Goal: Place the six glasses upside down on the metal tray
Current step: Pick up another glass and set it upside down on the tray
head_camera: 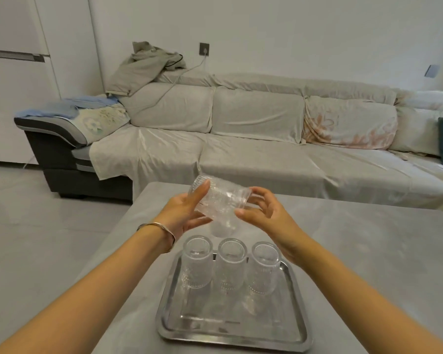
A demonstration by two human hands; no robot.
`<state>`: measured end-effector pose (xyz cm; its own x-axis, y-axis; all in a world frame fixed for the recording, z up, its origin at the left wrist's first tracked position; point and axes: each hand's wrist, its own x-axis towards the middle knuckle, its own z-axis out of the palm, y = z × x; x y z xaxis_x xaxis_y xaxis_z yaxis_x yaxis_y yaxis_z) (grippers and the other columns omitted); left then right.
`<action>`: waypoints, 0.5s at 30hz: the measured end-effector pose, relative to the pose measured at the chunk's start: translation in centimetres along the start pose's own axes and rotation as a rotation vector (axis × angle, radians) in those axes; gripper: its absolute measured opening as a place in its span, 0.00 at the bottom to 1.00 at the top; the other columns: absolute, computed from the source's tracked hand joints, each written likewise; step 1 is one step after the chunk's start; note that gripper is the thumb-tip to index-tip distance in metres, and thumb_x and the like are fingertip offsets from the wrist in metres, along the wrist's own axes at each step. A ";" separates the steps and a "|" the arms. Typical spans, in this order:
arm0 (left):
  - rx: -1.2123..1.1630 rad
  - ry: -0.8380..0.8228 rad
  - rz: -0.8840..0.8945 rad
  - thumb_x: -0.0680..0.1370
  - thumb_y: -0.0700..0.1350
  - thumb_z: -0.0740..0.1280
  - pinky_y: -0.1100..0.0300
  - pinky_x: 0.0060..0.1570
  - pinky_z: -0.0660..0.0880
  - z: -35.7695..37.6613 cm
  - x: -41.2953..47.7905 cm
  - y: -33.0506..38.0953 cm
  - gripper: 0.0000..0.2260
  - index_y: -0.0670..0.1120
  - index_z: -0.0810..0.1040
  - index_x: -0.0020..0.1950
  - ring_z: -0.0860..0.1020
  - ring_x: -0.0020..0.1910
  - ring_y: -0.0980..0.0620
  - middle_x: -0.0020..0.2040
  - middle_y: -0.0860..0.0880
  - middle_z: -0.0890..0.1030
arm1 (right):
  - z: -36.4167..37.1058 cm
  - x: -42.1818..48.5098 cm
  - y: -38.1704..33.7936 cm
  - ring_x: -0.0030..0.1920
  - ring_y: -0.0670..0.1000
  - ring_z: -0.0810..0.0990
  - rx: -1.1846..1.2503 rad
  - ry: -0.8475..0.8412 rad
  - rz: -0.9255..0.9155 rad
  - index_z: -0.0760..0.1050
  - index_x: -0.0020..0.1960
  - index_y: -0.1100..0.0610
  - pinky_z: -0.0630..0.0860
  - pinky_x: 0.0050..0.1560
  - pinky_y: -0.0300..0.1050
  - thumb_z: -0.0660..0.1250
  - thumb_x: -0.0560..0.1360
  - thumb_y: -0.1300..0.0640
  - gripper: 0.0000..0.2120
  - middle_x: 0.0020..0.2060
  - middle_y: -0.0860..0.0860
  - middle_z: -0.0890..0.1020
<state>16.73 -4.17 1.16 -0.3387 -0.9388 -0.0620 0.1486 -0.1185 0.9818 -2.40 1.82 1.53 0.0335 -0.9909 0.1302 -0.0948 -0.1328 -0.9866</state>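
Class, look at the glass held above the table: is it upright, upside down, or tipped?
Tipped. The held glass lies nearly sideways between the left hand and right hand, neither end facing straight up.

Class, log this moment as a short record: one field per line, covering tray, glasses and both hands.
Tray: metal tray on grey table
Glasses on tray: three, upside down, in its far row
Held glass: tilted glass, above the table
Left hand: left hand grips it
Right hand: right hand steadies its other end
Behind: another glass, partly hidden
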 end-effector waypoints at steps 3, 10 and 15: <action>0.083 0.041 0.075 0.59 0.62 0.72 0.62 0.42 0.80 -1.2 -1.9 -0.2 0.32 0.46 0.79 0.57 0.83 0.49 0.53 0.53 0.45 0.84 | 1.9 -1.4 1.2 0.55 0.44 0.81 -0.038 -0.059 0.035 0.69 0.66 0.50 0.78 0.50 0.36 0.74 0.66 0.49 0.30 0.59 0.48 0.80; 0.235 0.043 0.131 0.57 0.54 0.76 0.70 0.43 0.77 -3.4 -4.8 -3.9 0.35 0.50 0.72 0.63 0.81 0.51 0.60 0.57 0.53 0.80 | 5.5 -3.6 5.4 0.54 0.41 0.81 -0.169 -0.080 0.069 0.74 0.63 0.48 0.77 0.55 0.37 0.75 0.66 0.47 0.26 0.56 0.44 0.82; 0.277 0.014 0.106 0.59 0.59 0.73 0.66 0.50 0.77 -4.6 -5.5 -6.6 0.33 0.52 0.73 0.63 0.79 0.55 0.57 0.60 0.51 0.79 | 7.0 -4.3 8.7 0.58 0.41 0.79 -0.214 -0.051 0.075 0.73 0.64 0.49 0.74 0.60 0.36 0.78 0.63 0.49 0.31 0.58 0.45 0.80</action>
<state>21.86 0.26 -5.78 -0.3220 -0.9458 0.0426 -0.0779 0.0714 0.9944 3.58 5.11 -8.32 0.0679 -0.9966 0.0471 -0.3071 -0.0658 -0.9494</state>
